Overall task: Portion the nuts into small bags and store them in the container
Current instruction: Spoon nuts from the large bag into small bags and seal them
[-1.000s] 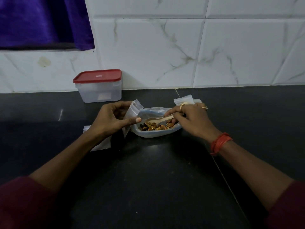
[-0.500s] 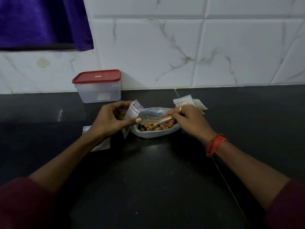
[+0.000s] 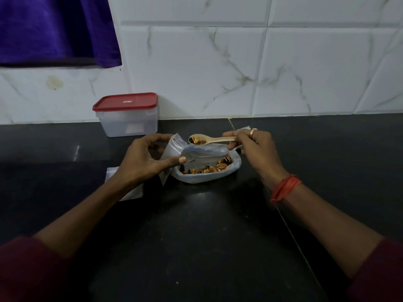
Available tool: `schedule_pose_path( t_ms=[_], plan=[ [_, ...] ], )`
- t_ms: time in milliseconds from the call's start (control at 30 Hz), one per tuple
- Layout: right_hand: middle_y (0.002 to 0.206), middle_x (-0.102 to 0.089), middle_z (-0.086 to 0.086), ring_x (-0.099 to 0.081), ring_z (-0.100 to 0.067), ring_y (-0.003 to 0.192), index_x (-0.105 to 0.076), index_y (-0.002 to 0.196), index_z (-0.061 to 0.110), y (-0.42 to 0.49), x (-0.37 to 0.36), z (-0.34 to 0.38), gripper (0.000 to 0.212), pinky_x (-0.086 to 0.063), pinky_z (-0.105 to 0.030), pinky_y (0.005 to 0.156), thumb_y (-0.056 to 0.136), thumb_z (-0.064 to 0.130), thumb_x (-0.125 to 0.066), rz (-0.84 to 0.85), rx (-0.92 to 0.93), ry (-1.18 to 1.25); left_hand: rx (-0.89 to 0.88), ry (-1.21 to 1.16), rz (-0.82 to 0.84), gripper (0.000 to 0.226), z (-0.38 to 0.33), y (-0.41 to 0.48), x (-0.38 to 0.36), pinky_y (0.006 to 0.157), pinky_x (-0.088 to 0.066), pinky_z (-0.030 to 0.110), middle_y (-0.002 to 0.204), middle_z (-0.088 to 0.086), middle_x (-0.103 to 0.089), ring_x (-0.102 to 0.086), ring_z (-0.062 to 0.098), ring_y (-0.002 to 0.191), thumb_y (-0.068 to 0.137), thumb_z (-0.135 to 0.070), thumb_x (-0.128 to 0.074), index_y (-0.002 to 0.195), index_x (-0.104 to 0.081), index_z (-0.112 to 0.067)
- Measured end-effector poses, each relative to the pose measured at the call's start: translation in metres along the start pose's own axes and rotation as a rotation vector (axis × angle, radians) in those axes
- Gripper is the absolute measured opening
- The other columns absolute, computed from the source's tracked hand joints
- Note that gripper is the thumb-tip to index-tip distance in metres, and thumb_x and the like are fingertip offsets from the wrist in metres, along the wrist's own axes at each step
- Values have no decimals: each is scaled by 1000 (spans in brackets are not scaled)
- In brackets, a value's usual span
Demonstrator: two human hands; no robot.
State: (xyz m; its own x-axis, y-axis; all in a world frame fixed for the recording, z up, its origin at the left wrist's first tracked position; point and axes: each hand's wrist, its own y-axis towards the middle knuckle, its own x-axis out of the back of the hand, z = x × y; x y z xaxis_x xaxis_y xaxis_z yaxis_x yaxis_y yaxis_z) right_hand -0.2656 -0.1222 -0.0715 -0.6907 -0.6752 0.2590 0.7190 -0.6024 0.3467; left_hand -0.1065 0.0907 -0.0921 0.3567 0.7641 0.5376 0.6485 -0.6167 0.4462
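My left hand (image 3: 150,160) gripped a small bag (image 3: 173,148), fingers curled over its top edge and thumb pressed against its near face, so that the mouth stood spread and turned toward my right hand (image 3: 255,147). That hand pinched the handle of a wooden spoon (image 3: 214,139) and held it level, with the bowl just beside the bag's mouth. This kept its load of nuts (image 3: 197,140) from rolling off before tipping, which I judged to be the next step. Directly below the spoon and between both hands, the large clear bag (image 3: 236,164) lay on the dark counter (image 3: 196,236) with its mouth open upward. It held the rest of the nuts and sat where it would catch any that dropped. A spare bag (image 3: 130,192) lay flat beneath my left wrist, and the corner of another (image 3: 244,128) showed just beyond my right knuckles, both within easy reach. Beyond my left hand, against the tiled wall (image 3: 196,73), stood the container (image 3: 128,125) with its red lid (image 3: 125,102) on, not yet opened for storage. A small mark at the lid's centre and a pale patch on the front wall were too small to read. No other writing was visible.
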Motion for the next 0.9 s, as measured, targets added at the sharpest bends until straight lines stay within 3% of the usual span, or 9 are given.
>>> schedule_pose_path(
  t_ms=[100,167,300,433,500,600,667,800,900],
  plan=[
    [75,-75,3,-65,3,75,-76,96,25,-5,-5,4,32,-48,-19,75,99,9,-49,19,15,89,9,10,15,84,0,0,2,79,-59,27,117,-6,-68,-66,8,99,59,-68,-79,128,-63,-23],
    [76,-76,7,-65,1,75,-74,97,31,-9,-9,8,32,-49,-18,72,100,9,-51,50,54,80,20,1,13,80,1,0,2,81,-60,32,117,-5,-68,-66,10,99,62,-65,-82,128,-63,-23],
    [87,-77,12,-67,-29,86,-71,108,38,-17,-19,9,27,-57,-44,78,99,16,-58,132,121,5,50,-52,-4,63,0,0,1,85,-59,33,113,-7,-69,-66,9,101,68,-46,-81,124,-65,-23],
    [98,-77,11,-68,-6,96,-71,114,37,-21,-25,5,25,-59,-29,78,95,22,-66,176,203,-37,72,-102,-11,62,-1,-1,0,79,-58,22,112,-6,-71,-67,9,100,67,-43,-80,122,-67,-18],
    [94,-76,12,-68,-3,89,-69,121,35,-22,-26,2,30,-54,-22,78,94,22,-67,171,299,-128,76,-117,-17,63,-2,0,1,76,-57,17,112,-6,-71,-67,9,100,66,-44,-79,122,-67,-18],
    [84,-74,20,-67,-5,77,-51,140,41,-21,-28,-3,50,-41,-36,100,93,29,-67,138,423,-314,84,-128,-22,63,-2,0,1,75,-57,17,112,-4,-71,-68,9,99,66,-44,-79,121,-67,-17],
    [84,-73,20,-66,-4,78,-39,148,42,-21,-29,-3,62,-34,-37,103,93,32,-66,124,461,-378,89,-131,-22,63,-2,0,1,75,-57,18,111,-4,-71,-68,9,99,66,-44,-79,121,-67,-16],
    [79,-73,17,-62,-4,73,-61,130,43,-18,-28,-7,38,-36,-41,96,93,36,-61,77,552,-469,92,-138,-16,63,-3,0,1,76,-58,20,109,-4,-72,-69,10,98,64,-45,-79,119,-68,-16],
    [82,-71,23,-61,0,77,-59,130,44,-16,-26,-8,38,-37,-37,94,93,34,-60,62,561,-418,86,-147,-9,63,-5,-2,2,78,-59,23,109,-5,-72,-69,9,97,64,-44,-79,120,-68,-18]
  ],
)
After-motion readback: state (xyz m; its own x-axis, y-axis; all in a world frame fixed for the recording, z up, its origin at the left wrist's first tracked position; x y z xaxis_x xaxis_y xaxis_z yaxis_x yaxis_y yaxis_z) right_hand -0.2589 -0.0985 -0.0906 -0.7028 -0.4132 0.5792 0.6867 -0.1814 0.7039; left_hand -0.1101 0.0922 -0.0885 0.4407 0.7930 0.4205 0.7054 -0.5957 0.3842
